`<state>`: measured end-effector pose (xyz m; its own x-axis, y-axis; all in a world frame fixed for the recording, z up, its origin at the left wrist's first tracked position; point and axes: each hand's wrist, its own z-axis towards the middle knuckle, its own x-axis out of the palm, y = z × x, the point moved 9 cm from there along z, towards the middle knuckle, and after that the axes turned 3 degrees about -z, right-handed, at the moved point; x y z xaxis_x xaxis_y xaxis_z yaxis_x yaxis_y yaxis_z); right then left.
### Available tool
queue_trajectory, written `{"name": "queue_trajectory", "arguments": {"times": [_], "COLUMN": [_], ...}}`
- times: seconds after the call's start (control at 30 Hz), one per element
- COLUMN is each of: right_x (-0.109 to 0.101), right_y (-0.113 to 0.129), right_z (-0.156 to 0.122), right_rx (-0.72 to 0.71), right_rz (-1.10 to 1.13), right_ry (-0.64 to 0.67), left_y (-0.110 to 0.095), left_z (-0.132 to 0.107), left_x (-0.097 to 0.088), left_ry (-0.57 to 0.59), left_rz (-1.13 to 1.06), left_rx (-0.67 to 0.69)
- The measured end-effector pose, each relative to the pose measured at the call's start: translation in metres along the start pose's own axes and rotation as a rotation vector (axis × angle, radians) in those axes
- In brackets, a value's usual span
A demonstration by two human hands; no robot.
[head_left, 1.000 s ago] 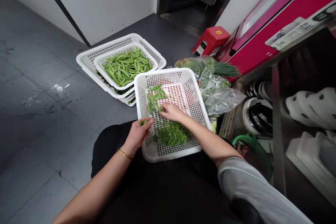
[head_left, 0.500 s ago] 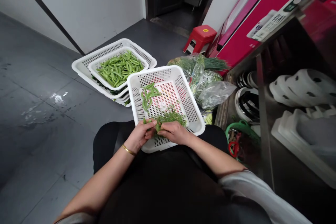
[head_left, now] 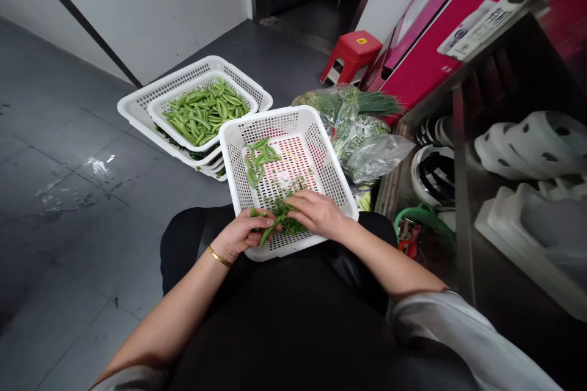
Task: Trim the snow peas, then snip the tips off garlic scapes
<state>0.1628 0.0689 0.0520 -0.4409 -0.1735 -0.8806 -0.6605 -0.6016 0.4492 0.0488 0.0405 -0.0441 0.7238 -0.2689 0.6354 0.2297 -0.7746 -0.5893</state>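
A white perforated basket (head_left: 238,153) rests on my lap, holding a few green pea pods (head_left: 257,162) at its far side and a heap of green trimmings (head_left: 287,223) near me. My left hand (head_left: 241,235), with a gold bracelet, is closed on pea pods at the basket's near rim. My right hand (head_left: 316,214) pinches the end of a pod (head_left: 270,231) held between both hands, just over the trimmings.
On the grey floor to the left stand stacked white baskets (head_left: 137,107) filled with pea pods (head_left: 202,113). Plastic bags of greens (head_left: 362,128) lie beyond my basket. A red stool (head_left: 351,55), a pink cabinet and a metal shelf with helmets and white shoes stand at right.
My right hand drew back from the loose pods at the basket's far side to meet my left hand over the trimmings. The pod now stretches between both hands.
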Motion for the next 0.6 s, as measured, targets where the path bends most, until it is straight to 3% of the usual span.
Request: {"name": "queue_trajectory", "arguments": {"times": [0.1,0.2,0.27,0.33,0.43,0.5,0.6], "right_x": [0.024,0.036,0.038,0.039,0.050,0.061,0.076], "right_y": [0.028,0.035,0.030,0.011,-0.024,-0.039,-0.060], "right_z": [0.001,0.003,0.006,0.008,0.002,-0.003,0.000], "right_rx": [-0.179,-0.220,-0.148,0.030,0.292,0.328,0.255], "right_rz": [-0.107,-0.005,0.203,0.457,0.666,0.574,0.120], "right_ry": [0.169,0.221,0.180,0.106,0.100,0.263,0.566], "left_y": [-0.009,-0.036,-0.052,-0.065,-0.085,-0.093,-0.096], "left_z": [-0.002,-0.014,-0.025,-0.034,-0.052,-0.062,-0.056], "left_x": [0.006,0.024,0.036,0.034,0.002,-0.029,-0.061], "left_ry": [-0.009,-0.044,-0.072,-0.166,-0.442,-0.558,-0.475], "left_rz": [0.180,0.553,0.702,0.722,0.560,0.286,-0.151], "left_rx": [0.062,0.285,0.421,0.520,0.666,0.751,0.738]}}
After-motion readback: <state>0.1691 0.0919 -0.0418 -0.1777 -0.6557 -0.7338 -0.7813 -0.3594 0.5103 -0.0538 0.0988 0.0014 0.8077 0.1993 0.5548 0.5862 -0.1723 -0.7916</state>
